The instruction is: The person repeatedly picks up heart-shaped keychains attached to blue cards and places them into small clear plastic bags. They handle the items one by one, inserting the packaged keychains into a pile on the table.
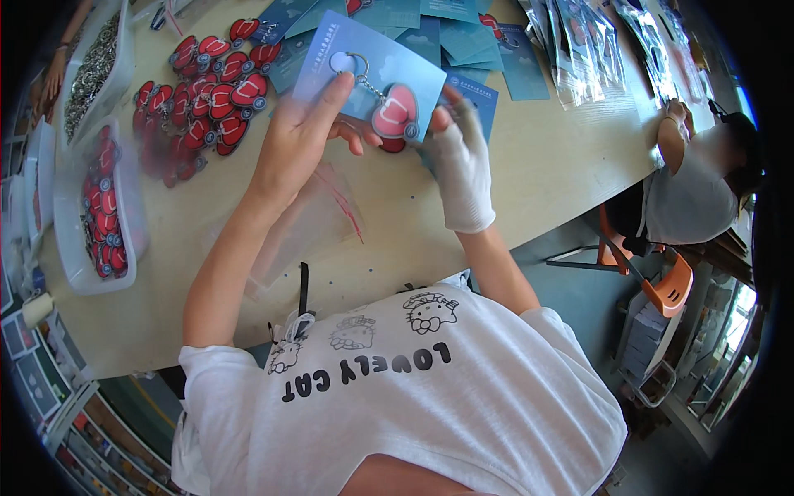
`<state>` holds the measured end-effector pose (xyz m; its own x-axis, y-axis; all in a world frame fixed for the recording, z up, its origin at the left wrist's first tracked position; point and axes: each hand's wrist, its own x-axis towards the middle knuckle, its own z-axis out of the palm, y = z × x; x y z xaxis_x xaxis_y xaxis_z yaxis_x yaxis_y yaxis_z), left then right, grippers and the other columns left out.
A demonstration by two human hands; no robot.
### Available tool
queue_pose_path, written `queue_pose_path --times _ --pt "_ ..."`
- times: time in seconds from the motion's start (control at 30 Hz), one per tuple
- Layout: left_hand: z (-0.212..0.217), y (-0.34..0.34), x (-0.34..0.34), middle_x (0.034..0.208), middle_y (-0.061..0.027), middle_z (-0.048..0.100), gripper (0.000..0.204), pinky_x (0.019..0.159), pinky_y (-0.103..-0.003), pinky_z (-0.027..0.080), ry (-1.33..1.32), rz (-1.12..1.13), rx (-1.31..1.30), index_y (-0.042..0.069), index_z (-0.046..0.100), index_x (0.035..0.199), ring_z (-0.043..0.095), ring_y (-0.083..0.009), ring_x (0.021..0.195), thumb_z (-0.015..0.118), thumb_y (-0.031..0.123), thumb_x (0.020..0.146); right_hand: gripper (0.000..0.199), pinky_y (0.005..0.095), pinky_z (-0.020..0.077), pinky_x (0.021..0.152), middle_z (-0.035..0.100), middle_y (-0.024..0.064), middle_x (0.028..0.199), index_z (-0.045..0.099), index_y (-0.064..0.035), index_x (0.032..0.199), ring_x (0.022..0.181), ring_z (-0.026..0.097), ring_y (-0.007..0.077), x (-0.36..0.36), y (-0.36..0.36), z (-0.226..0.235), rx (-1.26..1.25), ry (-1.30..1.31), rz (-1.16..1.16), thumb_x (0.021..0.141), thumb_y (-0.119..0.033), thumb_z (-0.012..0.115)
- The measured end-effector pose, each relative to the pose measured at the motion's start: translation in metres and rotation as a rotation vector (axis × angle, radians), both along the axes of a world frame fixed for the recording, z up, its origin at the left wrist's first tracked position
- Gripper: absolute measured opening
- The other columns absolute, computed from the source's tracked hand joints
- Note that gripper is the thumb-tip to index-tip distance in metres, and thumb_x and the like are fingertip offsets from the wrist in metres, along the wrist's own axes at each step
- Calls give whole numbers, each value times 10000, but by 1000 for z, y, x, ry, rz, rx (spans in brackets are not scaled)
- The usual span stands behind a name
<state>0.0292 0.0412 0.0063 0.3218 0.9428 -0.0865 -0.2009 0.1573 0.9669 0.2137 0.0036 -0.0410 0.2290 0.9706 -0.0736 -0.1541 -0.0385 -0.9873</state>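
Note:
My left hand [298, 140] is bare and grips a blue backing card [405, 50] by its left side, the thumb pressed on the front near a metal ring [359, 62]. A red heart-shaped keychain charm [394, 112] hangs from that ring by a short chain and lies against the card. Wearing a white glove that leaves some fingertips bare, my right hand [465, 174] pinches the card's right edge; its fingers are slightly blurred. Below the card, another bit of red shows, mostly hidden. A clear plastic bag [289, 227] with a red strip rests on the table under my left forearm.
Left of my hands lies a heap of red heart keychains [219, 99]. Two clear bins hold more keychains [106, 223] and metal rings [98, 70]. More blue cards [471, 41] and bagged pieces [579, 54] lie at the back. Another person [695, 190] sits at the right.

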Motion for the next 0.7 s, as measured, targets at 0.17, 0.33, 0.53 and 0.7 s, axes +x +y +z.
queue_pose_path --times 0.17,0.33,0.53,0.7 --pt "-1 -14 1 856 -54 639 337 595 -247 464 82 144 99 -3 568 1055 612 -132 657 482 316 991 578 378 412 886 466 137 1208 571 -63 1165 1057 480 283 -9 0 30 441 -1014 -30 656 -185 816" --pt "-4 -18 -5 869 -21 611 348 610 -248 460 198 193 158 -1 588 1032 559 -109 649 477 327 993 374 368 421 883 574 98 1104 630 -60 982 1032 514 269 -9 7 32 309 -601 90 638 -61 777" --pt "6 -22 -7 981 -95 661 332 781 -365 551 -235 237 -49 17 589 1126 656 -216 848 448 291 1002 396 373 451 855 629 67 1101 635 -56 969 1018 572 294 9 22 42 847 -1020 121 596 73 672" --pt "-2 -23 -17 1051 -116 649 313 813 -406 557 -331 224 -61 30 572 1154 657 -237 917 449 274 1000 226 360 457 858 600 141 1166 625 -32 978 1071 570 257 -7 9 30 469 -439 227 760 22 654"
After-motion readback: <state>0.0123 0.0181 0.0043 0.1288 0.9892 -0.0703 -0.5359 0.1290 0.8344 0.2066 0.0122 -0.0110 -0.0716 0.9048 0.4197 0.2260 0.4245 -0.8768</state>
